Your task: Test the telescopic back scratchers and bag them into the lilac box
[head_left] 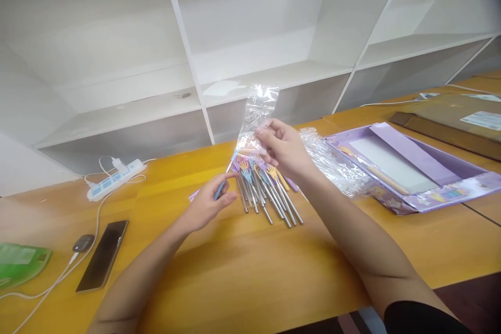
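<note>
My left hand (209,201) is closed around the blue handle (219,189) of a slim stick, whose thin metal shaft runs up to a blue end (234,155). Between the thumb and fingers of my right hand (284,146) is a clear plastic bag (259,109), its upper part standing up against the shelf. The stick's blue end is at the bag's lower left edge; I cannot tell whether it is inside. Beneath both hands lies a pile of metal-shafted back scratchers (270,193) with hand-shaped heads in purple, orange and blue.
Crumpled clear plastic bags (336,167) lie right of the pile, beside an open purple box (410,162). Farther right is a brown cardboard box (450,120). On the left are a power strip (117,180), a phone (104,255), cables and a green packet (23,265). White shelves (254,21) stand behind.
</note>
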Available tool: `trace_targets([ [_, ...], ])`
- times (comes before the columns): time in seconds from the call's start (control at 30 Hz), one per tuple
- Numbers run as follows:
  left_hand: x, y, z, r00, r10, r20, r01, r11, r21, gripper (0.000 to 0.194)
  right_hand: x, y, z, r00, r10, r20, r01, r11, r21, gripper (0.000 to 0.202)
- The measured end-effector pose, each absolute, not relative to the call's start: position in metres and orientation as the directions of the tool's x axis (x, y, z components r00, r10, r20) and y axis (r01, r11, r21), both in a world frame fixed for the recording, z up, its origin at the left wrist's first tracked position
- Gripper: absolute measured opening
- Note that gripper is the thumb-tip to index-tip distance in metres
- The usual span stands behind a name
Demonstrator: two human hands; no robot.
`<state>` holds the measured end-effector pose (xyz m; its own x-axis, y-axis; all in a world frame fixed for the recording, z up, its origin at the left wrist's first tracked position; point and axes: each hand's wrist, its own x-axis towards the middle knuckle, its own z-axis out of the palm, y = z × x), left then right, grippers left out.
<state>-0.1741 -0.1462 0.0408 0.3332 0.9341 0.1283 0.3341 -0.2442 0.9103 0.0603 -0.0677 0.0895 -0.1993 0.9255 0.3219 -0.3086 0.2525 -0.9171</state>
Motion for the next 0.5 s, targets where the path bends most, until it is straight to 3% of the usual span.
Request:
trace_targets([
  [0.17, -0.171, -0.143, 0.041, 0.421, 0.901, 0.103, 0.421, -0.295, 0.858, 0.03, 0.043, -0.068, 0.079, -0.225, 0.929, 0.294, -0.379, 0.194, -0.905, 0.048],
  [0.3, -0.171, -0.143, 0.037, 0.324, 0.94, 0.106, 0.313, -0.212, 0.926, 0.036, 0.034, -0.062, 0.068, -0.216, 0.929, 0.3, -0.482, 0.166, -0.86, 0.05],
  [0.4, -0.173, -0.143, 0.034, 0.263, 0.958, 0.111, 0.235, -0.175, 0.956, 0.04, 0.023, -0.062, 0.056, -0.255, 0.939, 0.233, -0.376, 0.125, -0.918, 0.048],
  [0.5, -0.175, -0.143, 0.034, 0.234, 0.966, 0.111, 0.164, -0.152, 0.975, 0.042, 0.01, -0.069, 0.046, -0.412, 0.9, 0.143, -0.183, 0.073, -0.98, 0.049],
])
